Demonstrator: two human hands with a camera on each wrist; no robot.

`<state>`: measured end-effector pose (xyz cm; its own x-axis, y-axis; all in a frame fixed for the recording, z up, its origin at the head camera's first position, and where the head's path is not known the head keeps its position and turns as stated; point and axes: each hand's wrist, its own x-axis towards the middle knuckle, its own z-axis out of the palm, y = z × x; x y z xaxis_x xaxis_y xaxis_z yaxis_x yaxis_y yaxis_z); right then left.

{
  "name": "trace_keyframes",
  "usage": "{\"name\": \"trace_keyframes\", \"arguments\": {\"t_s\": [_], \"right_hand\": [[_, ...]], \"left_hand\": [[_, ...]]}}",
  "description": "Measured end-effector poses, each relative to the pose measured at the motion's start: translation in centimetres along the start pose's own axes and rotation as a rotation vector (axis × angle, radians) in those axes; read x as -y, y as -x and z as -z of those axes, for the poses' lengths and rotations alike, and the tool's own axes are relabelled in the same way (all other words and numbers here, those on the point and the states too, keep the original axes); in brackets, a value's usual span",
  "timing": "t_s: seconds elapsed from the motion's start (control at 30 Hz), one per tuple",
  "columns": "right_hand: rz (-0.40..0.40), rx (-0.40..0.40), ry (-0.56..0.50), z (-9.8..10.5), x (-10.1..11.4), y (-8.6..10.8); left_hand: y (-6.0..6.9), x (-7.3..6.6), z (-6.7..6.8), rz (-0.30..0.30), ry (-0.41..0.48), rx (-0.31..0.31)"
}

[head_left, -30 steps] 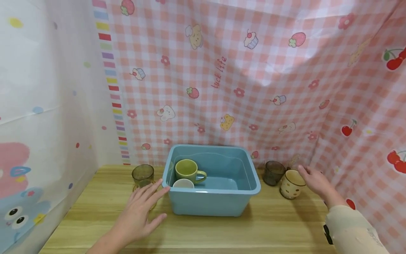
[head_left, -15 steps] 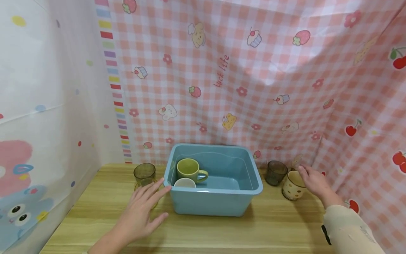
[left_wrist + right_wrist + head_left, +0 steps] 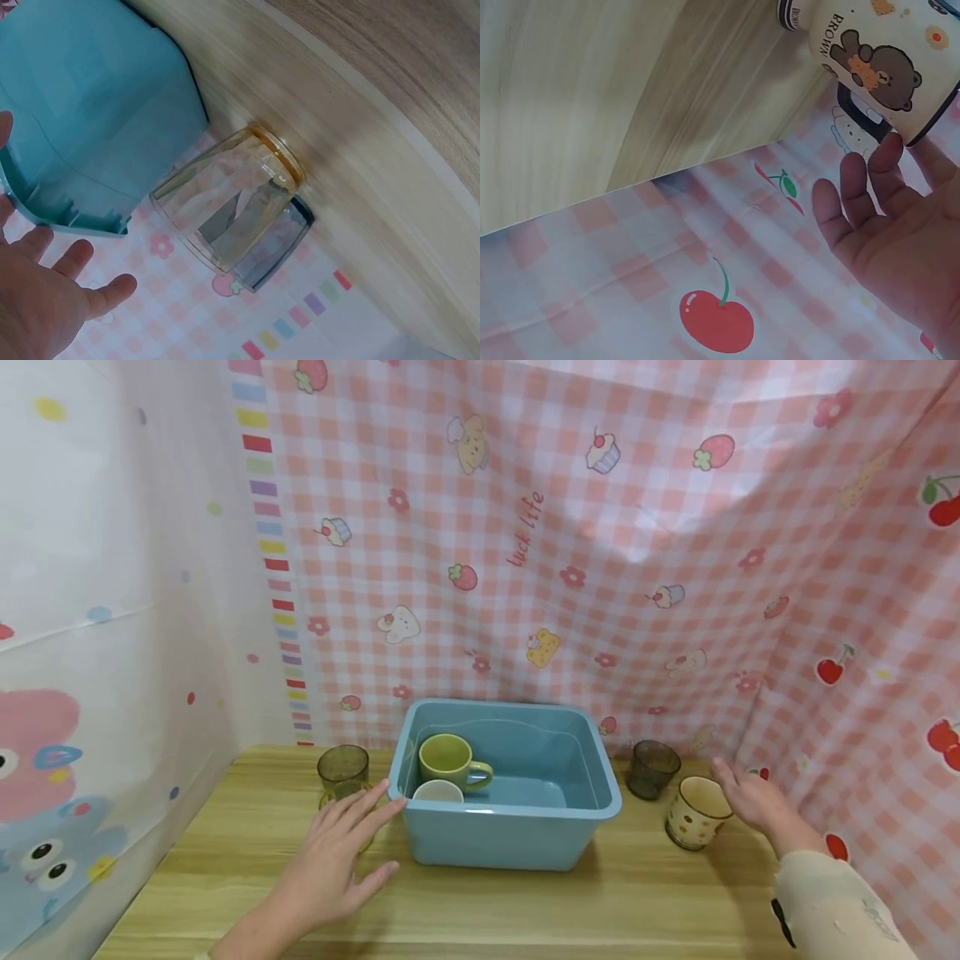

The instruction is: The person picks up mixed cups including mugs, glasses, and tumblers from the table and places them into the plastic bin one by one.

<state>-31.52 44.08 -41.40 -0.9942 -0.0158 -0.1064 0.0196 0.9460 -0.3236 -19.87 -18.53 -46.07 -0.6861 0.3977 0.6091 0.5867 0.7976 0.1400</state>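
Observation:
My left hand (image 3: pixel 330 868) lies with spread, straight fingers at the front left corner of a blue plastic bin (image 3: pixel 495 843); the fingertips meet its rim. My right hand (image 3: pixel 757 802) is beside a cream mug (image 3: pixel 693 822) with a dark rim, its fingertips close to the rim. The right wrist view shows the mug's bear print (image 3: pixel 889 75) and dark handle (image 3: pixel 862 116); the fingers are loosely bent near the handle, not round it. Whether the thumb touches the mug is hidden. Inside the bin stand a green mug (image 3: pixel 442 760) and a white cup (image 3: pixel 437 792).
Left of the bin stand a dark glass (image 3: pixel 343 764) and an amber-tinted glass (image 3: pixel 225 195), partly behind my left hand. Another dark glass (image 3: pixel 651 768) stands between the bin and the cream mug. A checked cloth (image 3: pixel 480 635) hangs behind the wooden table (image 3: pixel 525 910).
The cream mug has shifted slightly toward me, further from the dark glass. My right hand has moved a little right and down. The left hand keeps its place at the bin.

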Motion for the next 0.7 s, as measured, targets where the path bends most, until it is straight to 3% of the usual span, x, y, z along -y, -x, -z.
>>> {"name": "trace_keyframes", "arguments": {"t_s": [0.13, 0.33, 0.47, 0.7], "right_hand": [[-0.017, 0.053, -0.016, 0.0, -0.1, 0.3], [0.003, 0.046, -0.012, -0.3, -0.6, 0.4], [-0.009, 0.082, -0.063, -0.5, -1.4, 1.2], [-0.175, 0.25, -0.435, -0.9, -2.8, 4.3]], "left_hand": [[0.0, -0.1, 0.1, 0.006, 0.001, 0.016], [0.1, 0.0, 0.1, 0.011, 0.0, 0.014], [0.1, 0.0, 0.0, 0.009, -0.004, 0.013], [0.0, 0.1, 0.0, 0.007, -0.004, 0.012]]}}
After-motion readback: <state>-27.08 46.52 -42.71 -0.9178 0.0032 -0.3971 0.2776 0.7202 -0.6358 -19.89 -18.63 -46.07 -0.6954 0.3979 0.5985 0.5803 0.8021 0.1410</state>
